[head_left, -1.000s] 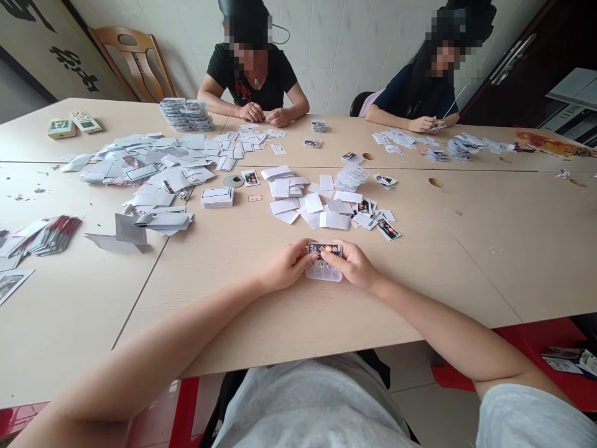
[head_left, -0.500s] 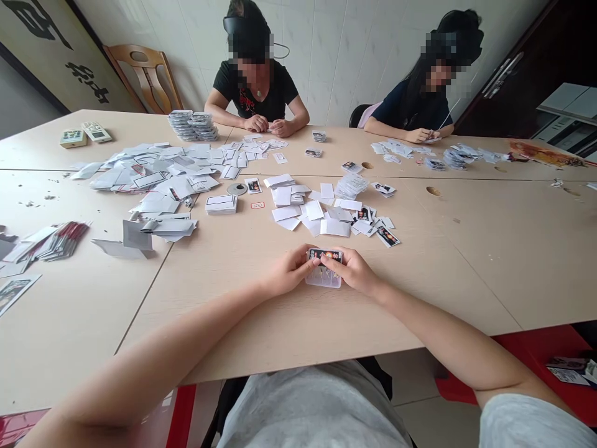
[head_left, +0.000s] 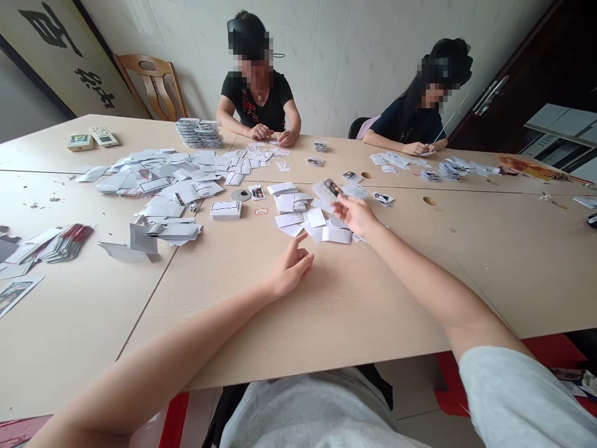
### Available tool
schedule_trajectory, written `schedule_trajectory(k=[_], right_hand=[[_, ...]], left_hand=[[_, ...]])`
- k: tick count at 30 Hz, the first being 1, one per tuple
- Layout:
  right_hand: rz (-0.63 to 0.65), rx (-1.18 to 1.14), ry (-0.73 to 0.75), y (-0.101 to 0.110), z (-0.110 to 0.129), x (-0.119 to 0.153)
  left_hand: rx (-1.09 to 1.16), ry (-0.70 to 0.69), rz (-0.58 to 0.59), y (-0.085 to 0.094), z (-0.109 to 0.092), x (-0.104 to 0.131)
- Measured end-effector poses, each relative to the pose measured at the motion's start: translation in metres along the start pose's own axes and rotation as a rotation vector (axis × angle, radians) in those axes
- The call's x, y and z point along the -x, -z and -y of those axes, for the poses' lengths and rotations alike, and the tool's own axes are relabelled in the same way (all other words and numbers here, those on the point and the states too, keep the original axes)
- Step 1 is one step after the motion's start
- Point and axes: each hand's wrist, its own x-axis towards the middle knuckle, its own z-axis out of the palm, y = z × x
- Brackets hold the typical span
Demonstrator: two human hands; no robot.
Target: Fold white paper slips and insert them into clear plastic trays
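Observation:
My right hand (head_left: 355,214) grips a small clear plastic box (head_left: 329,190) with a dark printed label, tilted in the air over a spread of white cards (head_left: 336,234). Nearer the table's front edge, my left hand (head_left: 290,267) is raised a little over the table (head_left: 242,323), holding nothing, its index finger stretched out and the other fingers loosely curled. To the left of the cards lie a neat stack of white cards (head_left: 226,210), a round grey disc (head_left: 241,195) and a small printed card (head_left: 256,192).
A large heap of white papers (head_left: 153,174) covers the left middle. Red-edged packets (head_left: 69,242) lie at the far left. Two people (head_left: 259,102) sit across the table, with stacked boxes (head_left: 198,133) and more cards (head_left: 392,162) near them.
My right hand has carried the box forward and up from between both hands, over the cards. My left hand has let go of it and stayed near the same place. The view has shifted slightly.

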Motion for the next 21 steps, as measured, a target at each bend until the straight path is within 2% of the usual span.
schedule_trajectory(k=[2, 4, 8, 10, 13, 15, 21], right_hand=[[-0.161, -0.014, 0.111, 0.001, 0.009, -0.032], [-0.307, 0.129, 0.236, 0.006, 0.016, -0.05], [-0.489, 0.811, 0.526, 0.03, 0.022, -0.053], [-0.481, 1.135, 0.497, 0.042, 0.02, -0.051], [-0.35, 1.376, 0.269, 0.054, 0.014, -0.052], [-0.3, 1.436, 0.205, 0.057, 0.01, -0.055], [-0.35, 1.438, 0.256, 0.062, 0.002, -0.062]], left_hand=[[-0.038, 0.004, 0.015, 0.0, -0.001, 0.002], [-0.059, 0.006, 0.024, 0.001, -0.002, 0.003], [-0.106, 0.018, 0.054, 0.0, -0.003, 0.006], [-0.126, 0.015, 0.069, 0.0, -0.003, 0.006], [-0.149, -0.007, 0.086, 0.0, -0.001, 0.006], [-0.161, -0.025, 0.087, 0.0, 0.0, 0.006], [-0.138, -0.034, 0.094, 0.0, 0.001, 0.007]])
